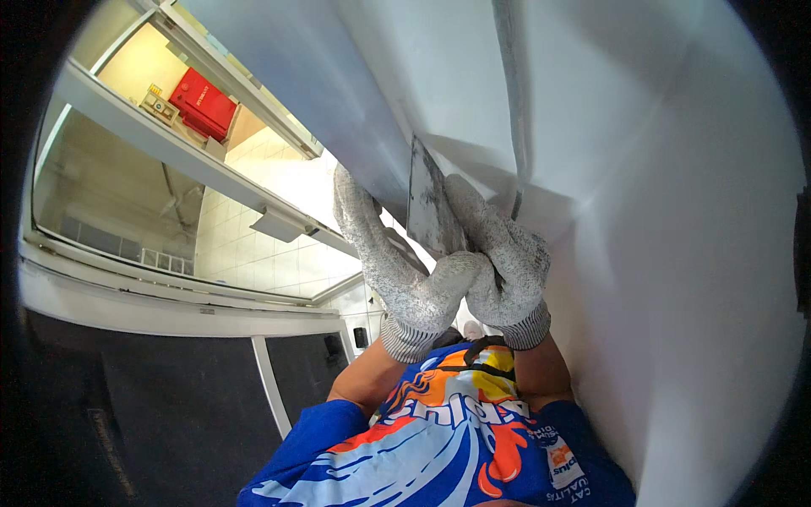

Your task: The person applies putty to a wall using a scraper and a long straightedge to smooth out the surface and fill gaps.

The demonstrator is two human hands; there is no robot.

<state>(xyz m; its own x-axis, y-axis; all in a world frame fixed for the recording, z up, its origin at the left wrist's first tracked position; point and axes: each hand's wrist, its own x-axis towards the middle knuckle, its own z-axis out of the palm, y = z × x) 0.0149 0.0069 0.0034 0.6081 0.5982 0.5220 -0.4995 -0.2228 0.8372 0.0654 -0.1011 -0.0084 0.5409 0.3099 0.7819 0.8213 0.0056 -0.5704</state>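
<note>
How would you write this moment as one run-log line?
Left hand: gloved, beside smeared grey plate, grip unclear | Right hand: gloved, holding that plate | Around: white wall at right, red box upper left

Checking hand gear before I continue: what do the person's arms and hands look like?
The left hand and right hand wear speckled grey-white gloves with striped cuffs. Short blue sleeves leave the forearms bare.

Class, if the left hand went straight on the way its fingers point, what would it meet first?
Probably the smooth blue-grey panel; depth is unclear, so the left hand may already touch its edge.
</note>
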